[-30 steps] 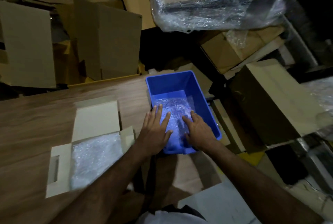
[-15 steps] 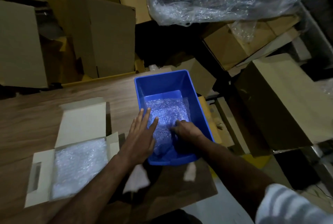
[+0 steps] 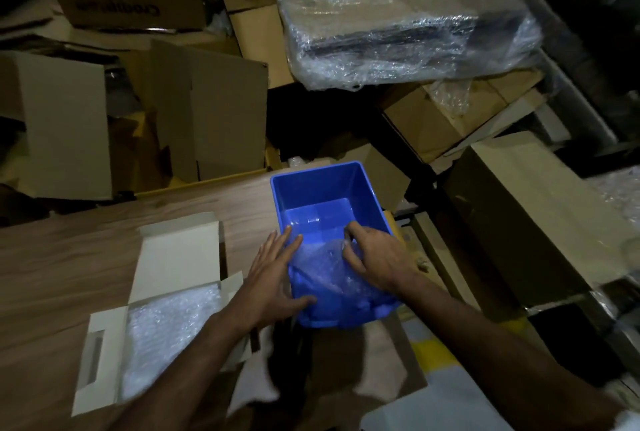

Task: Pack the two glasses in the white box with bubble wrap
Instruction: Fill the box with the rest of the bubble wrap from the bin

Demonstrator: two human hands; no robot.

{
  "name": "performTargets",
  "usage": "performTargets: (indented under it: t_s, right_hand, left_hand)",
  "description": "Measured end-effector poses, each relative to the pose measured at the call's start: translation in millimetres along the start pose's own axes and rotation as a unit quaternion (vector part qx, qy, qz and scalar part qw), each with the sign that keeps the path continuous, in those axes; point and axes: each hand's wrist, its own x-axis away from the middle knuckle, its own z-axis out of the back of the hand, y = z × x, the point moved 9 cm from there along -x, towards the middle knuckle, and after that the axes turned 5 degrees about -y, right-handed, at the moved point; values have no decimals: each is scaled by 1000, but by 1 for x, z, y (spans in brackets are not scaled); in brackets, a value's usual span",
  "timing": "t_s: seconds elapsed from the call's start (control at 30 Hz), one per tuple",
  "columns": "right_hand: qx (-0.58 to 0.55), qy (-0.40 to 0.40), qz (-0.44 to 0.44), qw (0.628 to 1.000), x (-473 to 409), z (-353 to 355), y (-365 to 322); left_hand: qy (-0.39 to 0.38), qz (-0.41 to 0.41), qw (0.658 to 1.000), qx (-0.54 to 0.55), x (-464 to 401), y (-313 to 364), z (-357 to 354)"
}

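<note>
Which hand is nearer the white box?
Left. The left hand rests at the blue bin's left wall, just right of the white box. The right hand is inside the bin, gripping bubble wrap, farther away.

Beyond the fingertips of both hands, the far half of the blue bin [image 3: 322,184] lies open to its floor, walled on all sides. Between the left hand [image 3: 273,278] and the white box [image 3: 166,292] runs a narrow strip of bare table [image 3: 69,250]. Past the table's far edge, upright cardboard boxes [image 3: 207,112] block the way. Just right of the right hand [image 3: 377,257], stacked cartons [image 3: 526,209] crowd close to the bin.
</note>
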Motion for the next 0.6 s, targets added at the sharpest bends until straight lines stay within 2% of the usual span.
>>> performTargets:
  t_s: [0.07, 0.13, 0.23, 0.3, 0.37, 0.43, 0.53, 0.57, 0.6]
  right_hand:
    - [-28, 29, -5, 999, 1, 16, -12]
    - [-68, 57, -3, 996, 0, 34, -28]
    - [-125, 54, 31, 990, -7, 58, -57]
    - [-161, 30, 51, 985, -13, 72, -73]
    - [-237, 0, 32, 971, -22, 80, -78]
    - [-363, -71, -35, 928, -33, 77, -83]
    - [-532, -206, -159, 806, -40, 37, -94]
    - [-570, -214, -179, 773, -40, 28, -102]
    - [-612, -189, -194, 743, -42, 22, -111]
  left_hand:
    - [-5, -7, 1000, -8, 3, 1, -1]
    - [23, -30, 999, -4, 2, 6, -2]
    - [104, -88, 979, 149, 3, 17, 25]
    - [122, -122, 962, 211, 10, 21, 56]
    - [118, -136, 947, 267, 24, 20, 88]
    - [124, -126, 922, 345, 48, 16, 120]
    - [148, -65, 861, 482, 83, -8, 146]
    - [157, -45, 837, 523, 92, -16, 149]
    - [178, -25, 824, 537, 100, -23, 153]
